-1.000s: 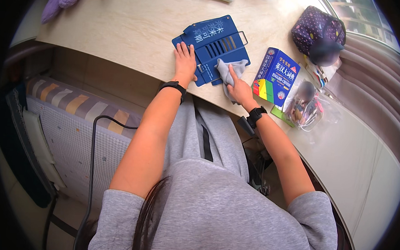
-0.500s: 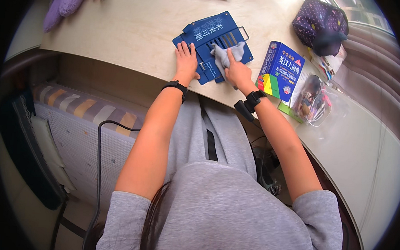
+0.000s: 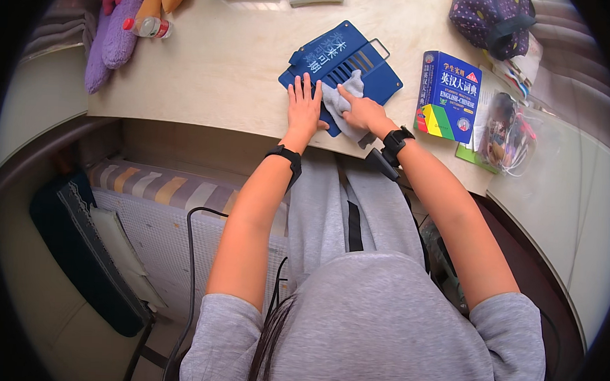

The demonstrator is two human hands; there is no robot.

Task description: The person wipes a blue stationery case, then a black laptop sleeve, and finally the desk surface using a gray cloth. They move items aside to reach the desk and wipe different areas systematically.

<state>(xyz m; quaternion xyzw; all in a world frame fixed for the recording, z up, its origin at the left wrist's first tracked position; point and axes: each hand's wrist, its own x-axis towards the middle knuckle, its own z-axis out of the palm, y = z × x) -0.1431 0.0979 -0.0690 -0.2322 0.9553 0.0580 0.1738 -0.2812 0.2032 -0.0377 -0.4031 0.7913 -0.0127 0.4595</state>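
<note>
Head view shows a blue slotted panel (image 3: 338,59) lying at a slant on the pale tabletop (image 3: 235,78), its lower corner close to the near edge, with a bunched gray cloth (image 3: 333,102) over its lower middle. The likeliest trouble, I judge, is slipping: if the right hand (image 3: 363,115) pushes harder than the left hand (image 3: 303,109) bears down, the panel could swivel or creep past that edge, since only the one palm seems to brace it. Loose folds of the cloth lie beside the slots (image 3: 341,71) and might snag on a slot's rim if dragged across. A black piece (image 3: 382,164) hanging by the right wristband (image 3: 394,145) is near the table edge too, and might knock it if the wrist dropped. As for the grip, the left hand is flat, palm down, fingers slightly spread on the panel's left part, thumb out to the side, pinching nothing. The right hand has its index finger stretched out over the cloth and the other fingers curled onto it; its thumb is hidden, so how tightly it pinches I cannot tell. A thick blue book (image 3: 452,98) is to the right, apart from both hands.
</note>
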